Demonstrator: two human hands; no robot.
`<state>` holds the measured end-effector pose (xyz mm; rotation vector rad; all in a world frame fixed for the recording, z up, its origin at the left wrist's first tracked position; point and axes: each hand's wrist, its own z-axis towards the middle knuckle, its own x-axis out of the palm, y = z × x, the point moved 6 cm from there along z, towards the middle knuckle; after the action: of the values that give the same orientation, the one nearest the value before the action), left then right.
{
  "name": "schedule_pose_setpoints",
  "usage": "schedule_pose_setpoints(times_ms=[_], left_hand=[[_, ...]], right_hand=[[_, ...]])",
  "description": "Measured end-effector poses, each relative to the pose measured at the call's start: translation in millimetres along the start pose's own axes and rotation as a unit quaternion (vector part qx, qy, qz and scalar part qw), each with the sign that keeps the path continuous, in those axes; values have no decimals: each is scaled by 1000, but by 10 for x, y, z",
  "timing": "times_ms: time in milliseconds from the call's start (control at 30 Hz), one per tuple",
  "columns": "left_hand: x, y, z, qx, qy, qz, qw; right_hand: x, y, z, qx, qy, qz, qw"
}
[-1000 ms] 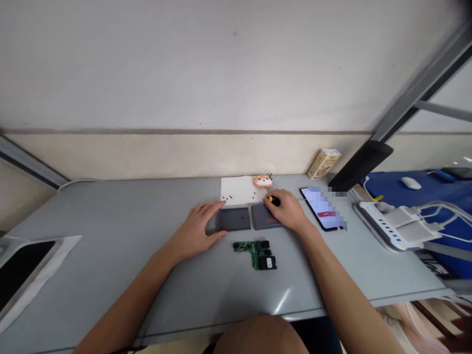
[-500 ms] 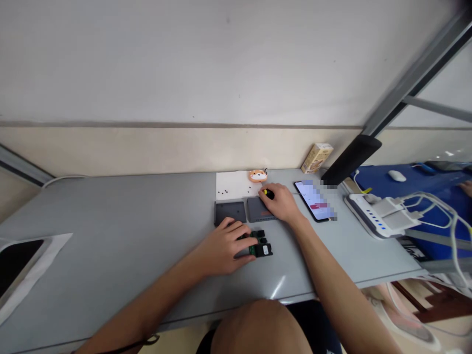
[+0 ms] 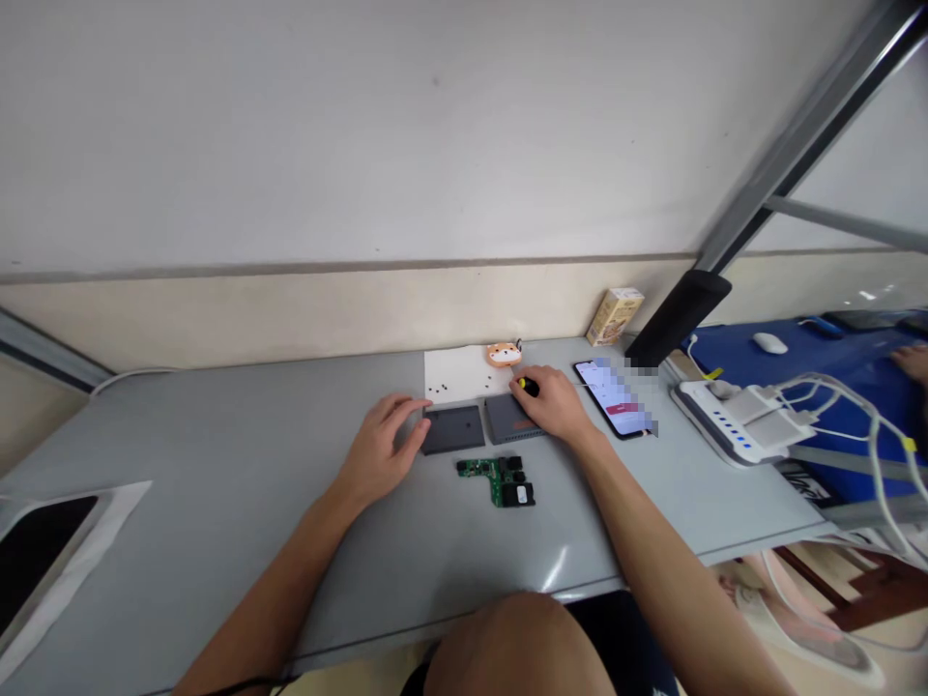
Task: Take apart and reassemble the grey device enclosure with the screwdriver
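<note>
My left hand is at the left edge of a flat dark grey panel, thumb and fingers apart. A black and yellow tool, probably a screwdriver, is held in my right hand, which rests by the right side of a dark grey casing. Nearer to me a green circuit board with black parts lies on the desk, touched by neither hand. Behind the panel, several tiny dark screws lie on a white sheet.
An orange and white animal-faced case sits at the sheet's back. Rightward are a lit phone, a small carton and a white power strip with cables. A tablet-like device lies far left. Another person's hand shows far right.
My left hand has moved off the circuit board, left and away from me to the panel's left edge, uncovering the board. My right hand has barely moved. The view has shifted slightly.
</note>
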<state>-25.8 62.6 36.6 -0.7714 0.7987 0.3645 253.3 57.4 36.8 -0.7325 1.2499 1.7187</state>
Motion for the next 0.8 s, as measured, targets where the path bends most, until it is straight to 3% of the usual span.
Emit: schedule_pose_setpoints(times_ms=[67, 133, 233, 333, 400, 533, 667, 800], left_hand=[[20, 33, -4, -1, 24, 19, 1000], [57, -63, -8, 14, 40, 38, 998], [190, -411, -25, 52, 70, 40, 995], [469, -859, -117, 123, 163, 18, 979], [625, -1036, -191, 126, 191, 5, 973], [771, -1097, -287, 112, 174, 8, 978], [701, -1044, -260, 107, 155, -2, 982], [354, -1082, -44, 95, 63, -48, 992]], right_hand=[[1, -6, -1, 2, -1, -6, 1000], [5, -4, -2, 1, 2, -11, 1000], [13, 20, -4, -6, 11, -18, 1000], [21, 57, -9, -16, 14, -22, 1000], [33, 72, -14, -18, 14, -23, 999], [56, 47, -20, -9, 8, -25, 1000], [44, -3, -20, 4, -3, -30, 1000], [19, -12, -17, 4, -6, -27, 1000]])
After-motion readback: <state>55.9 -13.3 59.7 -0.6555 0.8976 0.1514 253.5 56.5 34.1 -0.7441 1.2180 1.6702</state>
